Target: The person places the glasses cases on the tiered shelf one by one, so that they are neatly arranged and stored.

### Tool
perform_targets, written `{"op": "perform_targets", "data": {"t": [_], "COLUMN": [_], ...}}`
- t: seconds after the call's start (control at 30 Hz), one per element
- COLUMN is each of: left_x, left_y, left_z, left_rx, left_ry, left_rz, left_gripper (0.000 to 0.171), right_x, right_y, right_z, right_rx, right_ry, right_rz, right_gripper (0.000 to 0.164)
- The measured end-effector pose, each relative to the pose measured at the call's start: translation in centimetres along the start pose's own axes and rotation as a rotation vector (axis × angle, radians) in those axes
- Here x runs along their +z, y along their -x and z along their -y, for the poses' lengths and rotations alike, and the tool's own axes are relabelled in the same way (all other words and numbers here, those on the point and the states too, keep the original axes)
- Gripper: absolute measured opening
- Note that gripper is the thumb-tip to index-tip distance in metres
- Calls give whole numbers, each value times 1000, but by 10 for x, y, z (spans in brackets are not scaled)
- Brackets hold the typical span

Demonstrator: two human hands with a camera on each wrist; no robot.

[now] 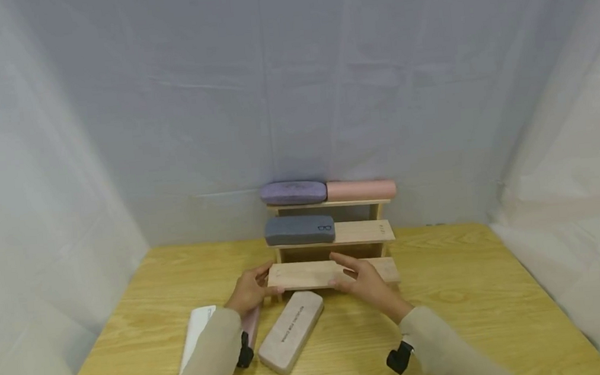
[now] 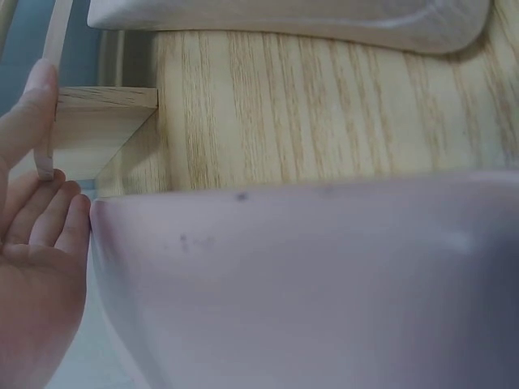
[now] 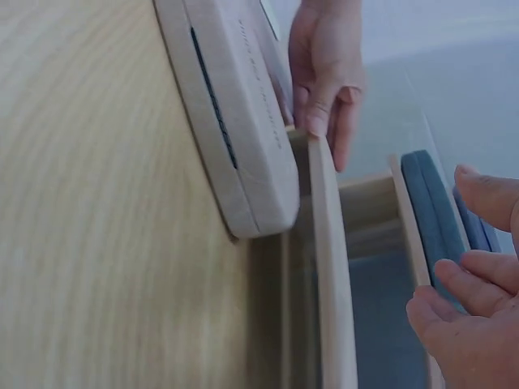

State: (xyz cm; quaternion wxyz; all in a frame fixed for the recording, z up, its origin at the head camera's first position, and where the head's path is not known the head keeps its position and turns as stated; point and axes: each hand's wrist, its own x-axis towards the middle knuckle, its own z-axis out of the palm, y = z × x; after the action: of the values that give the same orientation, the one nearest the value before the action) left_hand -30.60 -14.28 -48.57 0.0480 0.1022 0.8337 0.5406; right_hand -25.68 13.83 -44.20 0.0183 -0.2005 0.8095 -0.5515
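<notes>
A three-tier wooden stand holds glasses cases on its upper steps. My left hand [image 1: 247, 292] pinches the left end of the lowest shelf board [image 1: 305, 275], thumb on one side and fingers on the other, as the left wrist view shows. Over the right half of that board hovers my right hand [image 1: 366, 284], its fingers spread and relaxed with nothing between them. A beige glasses case [image 1: 292, 332] with printed lettering lies slanted on the table in front of the stand. Partly hidden under the left forearm is a pinkish case [image 2: 284, 275].
On the top step sit a purple case [image 1: 294, 193] and a pink case [image 1: 361, 190]. The middle step bears a blue-grey case [image 1: 295, 230] with a glasses mark. A white case [image 1: 196, 330] lies left on the wooden table [image 1: 465, 304]. Pale sheeting [image 1: 301, 80] hangs behind.
</notes>
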Motion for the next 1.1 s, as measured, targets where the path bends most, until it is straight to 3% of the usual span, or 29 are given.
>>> {"op": "perform_targets", "data": {"t": [0.23, 0.73, 1.1], "left_x": [1, 1, 3], "left_y": [0, -2, -2], "left_z": [3, 3, 2], "left_rx": [-15, -14, -16], "left_ry": [-14, 9, -9], "left_rz": [-2, 7, -9], "left_gripper": [76, 77, 76], "right_x": [17, 55, 57], "right_y": [19, 28, 34], "right_z": [-12, -42, -48], "right_rx": [-44, 60, 69], "right_ry": [-13, -160, -168], "right_rz": [39, 39, 24], "right_gripper": [63, 59, 57]}}
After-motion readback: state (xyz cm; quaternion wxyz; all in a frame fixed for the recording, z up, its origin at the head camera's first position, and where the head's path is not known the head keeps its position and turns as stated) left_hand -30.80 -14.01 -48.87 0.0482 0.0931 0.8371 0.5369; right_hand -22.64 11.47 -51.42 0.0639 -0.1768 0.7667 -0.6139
